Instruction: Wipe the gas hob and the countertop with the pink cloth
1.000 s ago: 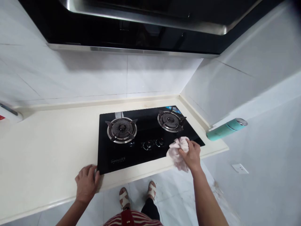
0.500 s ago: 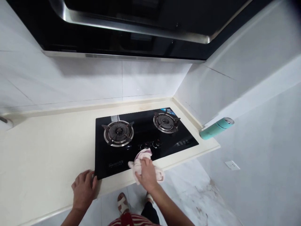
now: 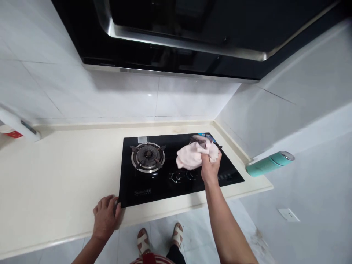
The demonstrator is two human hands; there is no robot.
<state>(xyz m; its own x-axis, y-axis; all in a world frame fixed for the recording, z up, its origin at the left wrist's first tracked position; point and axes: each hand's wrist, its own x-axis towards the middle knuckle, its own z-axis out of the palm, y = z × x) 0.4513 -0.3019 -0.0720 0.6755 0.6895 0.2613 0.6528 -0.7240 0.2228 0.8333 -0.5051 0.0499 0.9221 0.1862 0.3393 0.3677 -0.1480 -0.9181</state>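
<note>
A pale pink cloth [image 3: 189, 156] is gripped in my right hand [image 3: 211, 168], held over the right burner of a black glass gas stove [image 3: 165, 190]. The cloth hides most of that burner; whether it touches the burner I cannot tell. The left burner [image 3: 148, 155] shows in full, with its metal ring and pan supports. Two control knobs [image 3: 177, 176] sit near the stove's front middle. My left hand [image 3: 106, 214] rests on the counter at the stove's front left corner, fingers spread and slightly bent.
A black range hood [image 3: 170, 55] hangs low above the stove. On the counter's right end stands a turquoise flask [image 3: 268, 165] beside the wall. A white object [image 3: 20, 124] and a red-and-white container [image 3: 12, 132] are at the far left of the cream counter [image 3: 63, 176].
My right hand has carried the cloth from the stove's front edge back and right to the right burner. My left hand stays at the corner. The view has shifted slightly left.
</note>
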